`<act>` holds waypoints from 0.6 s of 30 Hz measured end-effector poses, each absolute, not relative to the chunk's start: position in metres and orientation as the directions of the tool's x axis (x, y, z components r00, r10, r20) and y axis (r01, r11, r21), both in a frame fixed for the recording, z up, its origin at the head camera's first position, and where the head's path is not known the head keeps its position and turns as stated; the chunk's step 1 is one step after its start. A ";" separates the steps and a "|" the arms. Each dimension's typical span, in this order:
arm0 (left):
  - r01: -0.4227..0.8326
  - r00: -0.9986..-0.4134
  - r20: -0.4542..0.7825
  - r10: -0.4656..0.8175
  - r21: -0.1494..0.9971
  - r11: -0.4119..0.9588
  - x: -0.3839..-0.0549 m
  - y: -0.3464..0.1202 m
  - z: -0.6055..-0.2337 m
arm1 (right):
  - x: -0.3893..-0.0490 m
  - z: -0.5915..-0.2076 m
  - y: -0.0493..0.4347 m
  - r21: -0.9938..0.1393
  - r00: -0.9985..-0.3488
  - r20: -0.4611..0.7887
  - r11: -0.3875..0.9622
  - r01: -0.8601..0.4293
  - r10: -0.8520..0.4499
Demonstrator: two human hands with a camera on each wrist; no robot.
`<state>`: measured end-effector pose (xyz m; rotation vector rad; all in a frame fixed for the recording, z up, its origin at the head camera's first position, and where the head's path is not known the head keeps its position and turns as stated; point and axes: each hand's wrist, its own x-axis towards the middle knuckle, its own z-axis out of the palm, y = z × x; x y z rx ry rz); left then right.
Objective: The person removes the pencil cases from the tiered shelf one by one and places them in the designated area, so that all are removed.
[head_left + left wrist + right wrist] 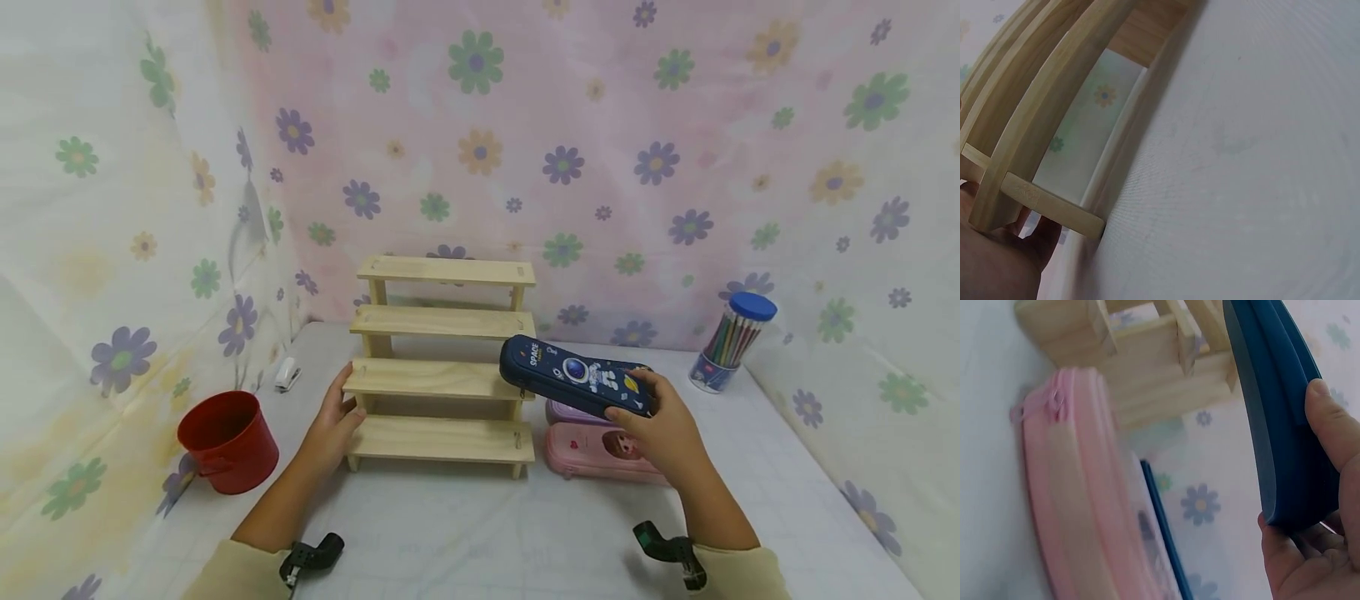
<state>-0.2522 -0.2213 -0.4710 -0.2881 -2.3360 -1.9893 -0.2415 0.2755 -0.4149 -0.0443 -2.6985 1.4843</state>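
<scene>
My right hand (pixel 663 425) grips the right end of a dark blue pencil case (pixel 577 375) with an astronaut and "SPACE" print, raised in the air beside a stepped wooden shelf (pixel 442 379). In the right wrist view the thumb and fingers (pixel 1329 422) pinch the case at one end. My left hand (pixel 327 425) holds the left end of the wooden shelf at its lower tiers. The left wrist view shows its fingers partly hidden behind the boards. Below the held case lie a pink pencil case (pixel 581 450) and a purple pencil case (pixel 562 412), partly covered.
A red bucket (pixel 232 446) stands left of the shelf, with a small white stapler-like object (pixel 287 374) behind it. At the back right is a blue-lidded tub of pencils (pixel 731 342). A dark blue strip (pixel 1166 531) shows behind the pink case. Flowered cloth surrounds the table.
</scene>
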 end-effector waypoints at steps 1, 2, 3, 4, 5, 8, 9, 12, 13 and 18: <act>0.179 -0.981 0.165 0.104 0.972 0.151 -0.252 -0.221 -0.471 | -0.240 -0.417 0.279 -0.846 -0.998 0.033 0.533 0.003 0.058; 0.179 -0.981 0.165 0.102 0.972 0.152 -0.253 -0.220 -0.471 | -0.239 -0.419 0.283 -0.847 -0.998 0.026 0.532 0.011 0.062; 0.176 -0.982 0.162 0.100 0.972 0.155 -0.253 -0.220 -0.471 | -0.238 -0.420 0.286 -0.846 -0.997 0.016 0.533 0.023 0.069; 0.175 -0.982 0.161 0.098 0.972 0.156 -0.253 -0.220 -0.471 | -0.237 -0.422 0.289 -0.845 -0.997 0.006 0.534 0.034 0.073; 0.175 -0.982 0.162 0.096 0.972 0.155 -0.253 -0.219 -0.471 | -0.235 -0.422 0.292 -0.843 -0.997 -0.007 0.536 0.048 0.078; 0.167 -0.984 0.154 0.091 0.974 0.155 -0.252 -0.219 -0.472 | -0.231 -0.424 0.300 -0.832 -0.996 -0.042 0.548 0.081 0.083; 0.166 -0.984 0.153 0.093 0.975 0.151 -0.252 -0.220 -0.472 | -0.230 -0.425 0.304 -0.829 -0.995 -0.053 0.552 0.090 0.084; 0.170 -0.982 0.156 0.102 0.975 0.141 -0.252 -0.220 -0.473 | -0.226 -0.427 0.314 -0.828 -0.995 -0.068 0.553 0.095 0.069; 0.173 -0.982 0.159 0.104 0.975 0.140 -0.252 -0.220 -0.473 | -0.225 -0.429 0.317 -0.827 -0.996 -0.068 0.555 0.091 0.062; 0.180 -0.981 0.166 0.102 0.972 0.152 -0.252 -0.220 -0.472 | -0.219 -0.436 0.330 -0.822 -0.998 -0.054 0.567 0.050 0.011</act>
